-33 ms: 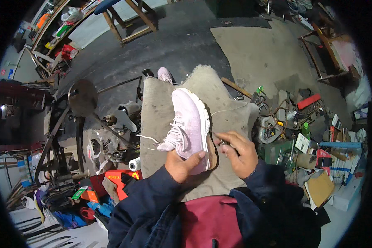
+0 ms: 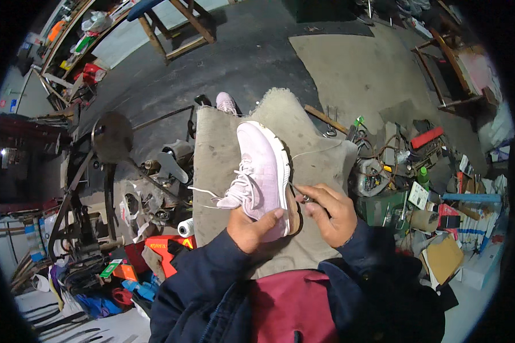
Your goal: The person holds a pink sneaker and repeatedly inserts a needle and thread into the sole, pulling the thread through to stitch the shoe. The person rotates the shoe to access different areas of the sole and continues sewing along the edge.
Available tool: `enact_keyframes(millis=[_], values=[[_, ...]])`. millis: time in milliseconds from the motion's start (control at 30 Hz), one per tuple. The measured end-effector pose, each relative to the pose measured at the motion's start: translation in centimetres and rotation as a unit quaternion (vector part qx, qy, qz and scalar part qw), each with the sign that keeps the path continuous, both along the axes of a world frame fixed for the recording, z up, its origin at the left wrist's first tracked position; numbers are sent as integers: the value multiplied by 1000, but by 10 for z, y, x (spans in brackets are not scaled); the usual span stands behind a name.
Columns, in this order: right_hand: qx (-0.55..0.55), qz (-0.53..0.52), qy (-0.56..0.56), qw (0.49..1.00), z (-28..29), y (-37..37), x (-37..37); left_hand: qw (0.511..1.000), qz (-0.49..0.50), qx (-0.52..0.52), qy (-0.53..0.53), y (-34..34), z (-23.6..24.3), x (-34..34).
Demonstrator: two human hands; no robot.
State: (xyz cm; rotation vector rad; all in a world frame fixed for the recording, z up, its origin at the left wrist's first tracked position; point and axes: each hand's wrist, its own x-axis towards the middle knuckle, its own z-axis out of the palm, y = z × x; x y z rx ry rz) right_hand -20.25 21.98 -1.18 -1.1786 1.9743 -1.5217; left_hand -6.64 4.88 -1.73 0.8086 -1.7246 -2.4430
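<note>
A pink sneaker (image 2: 261, 151) with white laces and a white sole lies on its side over a grey-beige cloth on my lap, toe pointing away. My left hand (image 2: 250, 227) is closed on its heel end, thumb on the sole edge and the other fingers hidden. Beside the sole on the right, my right hand (image 2: 331, 212) pinches a small metal tool (image 2: 306, 199), thin like an awl; its tip is too small to make out. A light thread (image 2: 317, 151) runs from near the sole to the right across the cloth (image 2: 217, 137).
Beyond the cloth, another pink shoe (image 2: 226, 103) stands on the dark floor. A black metal stand with a round plate (image 2: 112, 137) rises at the left. Tools, a wooden handle (image 2: 326, 119) and a red box (image 2: 427, 138) clutter the right; bags and a red-orange packet (image 2: 165, 251) lie lower left.
</note>
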Motion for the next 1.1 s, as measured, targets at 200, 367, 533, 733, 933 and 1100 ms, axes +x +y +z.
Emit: enact_keyframes(millis=[200,367,533,733,933,1100], values=[[32,-28,-48,998,-6,4,-1,999,-22,-25,-15,-4,-2,-7],[35,-29,-53,998,-7,-1,-3,999,-34,-32,-20,-5,2,-9],[27,-31,-63,997,-8,-2,-6,998,-35,-28,-43,-5,4,-11],[32,-29,-58,997,-9,-4,-6,998,-24,-13,-54,-4,5,-12],[58,-5,-48,997,4,-4,-11,996,-49,-37,-62,-7,15,-10],[134,84,-115,981,23,12,-15,990,-62,64,-106,-5,32,20]])
